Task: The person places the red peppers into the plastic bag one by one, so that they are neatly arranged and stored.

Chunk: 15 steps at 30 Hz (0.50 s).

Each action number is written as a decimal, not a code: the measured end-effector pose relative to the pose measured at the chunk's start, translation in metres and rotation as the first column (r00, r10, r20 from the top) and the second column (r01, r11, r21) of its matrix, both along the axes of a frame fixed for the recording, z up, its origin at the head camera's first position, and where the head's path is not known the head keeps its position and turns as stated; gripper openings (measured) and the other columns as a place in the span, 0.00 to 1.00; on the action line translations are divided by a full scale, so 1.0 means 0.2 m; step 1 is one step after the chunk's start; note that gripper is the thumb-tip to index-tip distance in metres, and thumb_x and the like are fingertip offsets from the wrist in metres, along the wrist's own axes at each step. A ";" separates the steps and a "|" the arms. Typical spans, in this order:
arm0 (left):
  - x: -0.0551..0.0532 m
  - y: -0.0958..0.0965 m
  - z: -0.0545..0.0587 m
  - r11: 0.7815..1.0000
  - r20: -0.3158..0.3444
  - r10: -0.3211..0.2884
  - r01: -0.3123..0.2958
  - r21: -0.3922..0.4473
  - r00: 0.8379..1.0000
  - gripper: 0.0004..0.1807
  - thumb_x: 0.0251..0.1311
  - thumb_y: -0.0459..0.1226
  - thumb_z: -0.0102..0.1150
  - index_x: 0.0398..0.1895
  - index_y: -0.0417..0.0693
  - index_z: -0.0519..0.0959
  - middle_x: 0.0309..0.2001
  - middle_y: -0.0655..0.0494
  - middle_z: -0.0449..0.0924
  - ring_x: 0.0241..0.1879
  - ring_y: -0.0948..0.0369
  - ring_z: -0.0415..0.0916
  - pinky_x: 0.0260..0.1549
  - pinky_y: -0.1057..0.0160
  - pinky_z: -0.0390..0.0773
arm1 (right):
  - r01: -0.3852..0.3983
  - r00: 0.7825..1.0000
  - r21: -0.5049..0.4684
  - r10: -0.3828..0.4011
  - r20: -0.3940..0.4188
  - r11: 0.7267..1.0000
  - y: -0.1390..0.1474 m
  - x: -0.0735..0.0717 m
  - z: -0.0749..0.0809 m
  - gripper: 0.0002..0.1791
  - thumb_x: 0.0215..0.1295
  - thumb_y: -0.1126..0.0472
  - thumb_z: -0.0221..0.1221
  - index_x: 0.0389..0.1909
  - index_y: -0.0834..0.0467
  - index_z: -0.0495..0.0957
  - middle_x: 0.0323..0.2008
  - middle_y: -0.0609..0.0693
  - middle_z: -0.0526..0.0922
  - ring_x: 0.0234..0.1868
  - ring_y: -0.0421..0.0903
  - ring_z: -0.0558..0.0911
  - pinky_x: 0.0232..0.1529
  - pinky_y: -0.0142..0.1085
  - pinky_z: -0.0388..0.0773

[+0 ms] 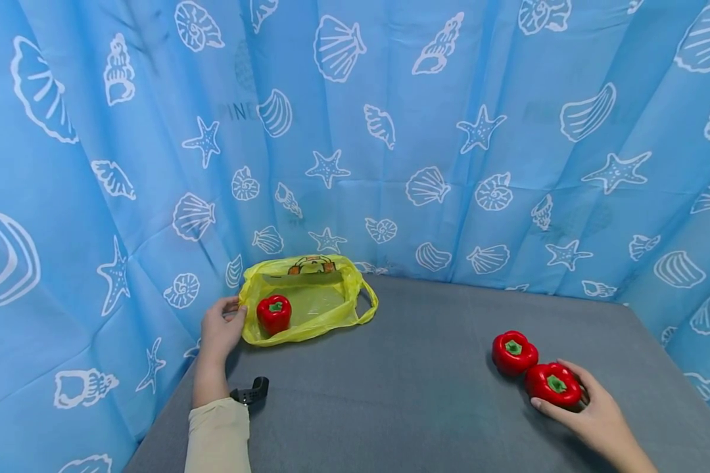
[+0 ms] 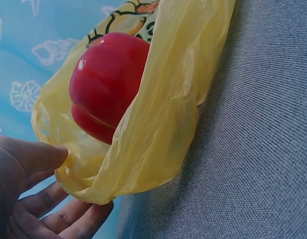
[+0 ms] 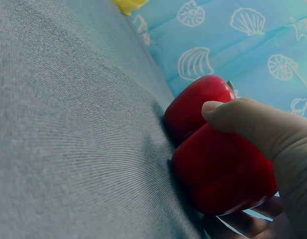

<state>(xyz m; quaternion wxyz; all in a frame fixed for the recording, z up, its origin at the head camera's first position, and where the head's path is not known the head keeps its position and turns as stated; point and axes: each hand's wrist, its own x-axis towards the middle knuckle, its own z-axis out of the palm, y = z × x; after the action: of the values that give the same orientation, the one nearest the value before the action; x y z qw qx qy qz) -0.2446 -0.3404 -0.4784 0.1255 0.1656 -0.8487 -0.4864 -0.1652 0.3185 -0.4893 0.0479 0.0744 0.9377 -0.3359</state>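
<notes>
1. Head view shows me a blue seashell-print curtain (image 1: pixel 390 141) hanging behind and to the left of the yellow plastic bag, my landmark.
2. Beneath the bag spreads a grey cloth-covered table (image 1: pixel 378 407).
3. The yellow plastic bag (image 1: pixel 307 334) lies with its mouth open, a handle loop on its right side. Its film looks thin; I'd expect the mouth to sag if the grip on the rim slackened, or the contents to roll if it were tugged.
4. At the bag's left edge, the left hand (image 1: pixel 221 332) pinches the rim, thumb inside, fingers outside.
5. Well to the bag's right and nearer me, the right hand (image 1: pixel 591 414) has thumb and fingers set wide around the held red bell pepper (image 1: pixel 553 385). Its glossy skin could slip if the hold is loose; I can't tell whether it is off the cloth.
6. Just beside that one, on its bag side, sits the second red bell pepper (image 1: pixel 514 353); a sideways nudge could send it rolling.
7. Inside the bag, toward its left, rests the third red bell pepper (image 1: pixel 274 315).
</notes>
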 end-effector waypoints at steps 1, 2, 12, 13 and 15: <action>0.00 0.00 0.00 1.000 0.001 0.000 0.000 0.000 1.000 0.26 0.80 0.42 0.52 0.73 0.38 0.72 0.68 0.35 0.75 0.65 0.38 0.76 0.62 0.39 0.81 | 0.002 1.000 -0.002 -0.002 0.000 1.000 0.00 0.00 0.00 0.61 0.65 0.36 0.70 0.80 0.70 0.49 0.72 0.79 0.58 0.66 0.77 0.64 0.55 0.66 0.85; 0.00 0.00 0.00 1.000 -0.001 -0.002 0.002 -0.001 1.000 0.26 0.80 0.42 0.52 0.73 0.38 0.72 0.68 0.35 0.75 0.65 0.37 0.76 0.62 0.39 0.81 | 0.003 1.000 -0.002 -0.003 -0.001 1.000 0.00 0.00 0.00 0.61 0.65 0.36 0.70 0.80 0.70 0.49 0.72 0.79 0.58 0.66 0.77 0.64 0.55 0.66 0.85; 0.00 0.00 0.00 1.000 -0.009 -0.005 0.005 0.003 1.000 0.25 0.80 0.41 0.53 0.72 0.38 0.73 0.67 0.34 0.76 0.64 0.37 0.77 0.62 0.40 0.81 | 0.011 1.000 -0.008 -0.011 -0.013 1.000 0.01 0.01 0.00 0.61 0.64 0.35 0.71 0.80 0.70 0.51 0.72 0.79 0.59 0.65 0.77 0.65 0.54 0.63 0.86; 0.00 0.00 0.00 1.000 -0.011 -0.004 0.004 0.003 1.000 0.25 0.80 0.41 0.53 0.72 0.38 0.73 0.67 0.34 0.76 0.64 0.37 0.77 0.62 0.40 0.81 | 0.010 1.000 -0.007 -0.010 -0.015 1.000 0.01 0.01 0.00 0.61 0.64 0.35 0.70 0.80 0.70 0.51 0.72 0.79 0.59 0.66 0.77 0.65 0.54 0.63 0.86; -0.01 -0.01 0.00 1.000 -0.011 -0.001 0.001 0.004 1.000 0.25 0.80 0.41 0.53 0.73 0.38 0.73 0.67 0.34 0.76 0.64 0.37 0.77 0.63 0.40 0.81 | 0.007 1.000 -0.004 -0.007 -0.020 1.000 0.01 0.01 0.00 0.61 0.64 0.35 0.70 0.80 0.70 0.51 0.71 0.80 0.59 0.66 0.78 0.65 0.55 0.64 0.86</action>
<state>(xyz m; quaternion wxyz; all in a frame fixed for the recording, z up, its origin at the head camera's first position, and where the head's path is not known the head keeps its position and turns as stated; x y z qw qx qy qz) -0.2456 -0.3414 -0.4790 0.1295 0.1626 -0.8472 -0.4890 -0.1631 0.3198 -0.4898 0.0373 0.0741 0.9372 -0.3388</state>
